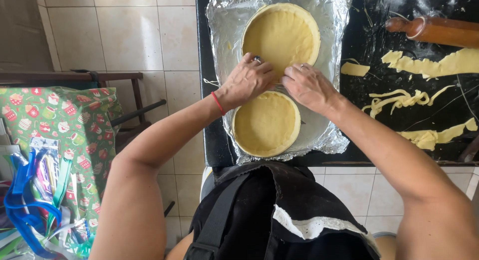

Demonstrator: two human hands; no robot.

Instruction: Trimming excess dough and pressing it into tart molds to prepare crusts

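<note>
Two round tart tins lined with pale yellow dough sit on a foil-covered tray point(224, 20). The far tart point(282, 33) is larger in view; the near tart point(266, 123) lies close to my body. My left hand point(247, 80) and my right hand point(307, 85) meet at the gap between the two tarts, fingers pressed down on the far rim of the near tart. Both hands wear rings, and a red string circles my left wrist. What the fingertips pinch is hidden.
A black floured counter point(379, 55) holds dough scraps point(429, 65) and thin strips point(399, 100) to the right of the tray. A wooden rolling pin point(439, 30) lies at the back right. A patterned green cloth point(65, 125) and ribbons point(30, 200) are at the left.
</note>
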